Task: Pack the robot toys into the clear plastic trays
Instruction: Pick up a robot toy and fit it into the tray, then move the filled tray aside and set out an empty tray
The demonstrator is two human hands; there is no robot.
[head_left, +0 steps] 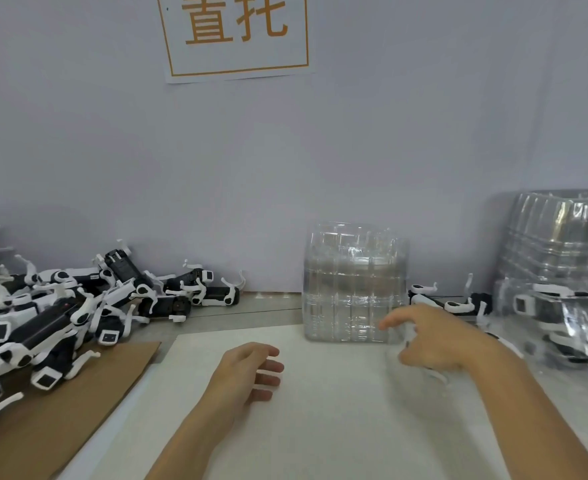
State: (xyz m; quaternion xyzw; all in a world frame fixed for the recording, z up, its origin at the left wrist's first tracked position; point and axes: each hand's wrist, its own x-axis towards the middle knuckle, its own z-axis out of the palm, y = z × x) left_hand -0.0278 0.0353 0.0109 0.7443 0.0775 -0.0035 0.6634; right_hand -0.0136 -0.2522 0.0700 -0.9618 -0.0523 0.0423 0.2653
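Beside the right hand (434, 337), fingers loose and holding nothing: clear tray stack (354, 285). Far left of the slack, empty left hand (247, 372): heaped robot toys (53, 306).

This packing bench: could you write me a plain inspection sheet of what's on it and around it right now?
Surface: white mat in the middle, brown cardboard sheet on its left side.
Job's things: pile of black-and-white robot toys on the left; stack of clear plastic trays standing at the mat's far edge; trays already holding toys on the right.
Clutter: a loose toy behind the right hand.
Grips: left hand over the mat, fingers relaxed, holding nothing; right hand blurred, near the tray stack, grip unclear.
Cables: nothing seen.
Surroundings: grey wall with a paper sign in orange lettering.
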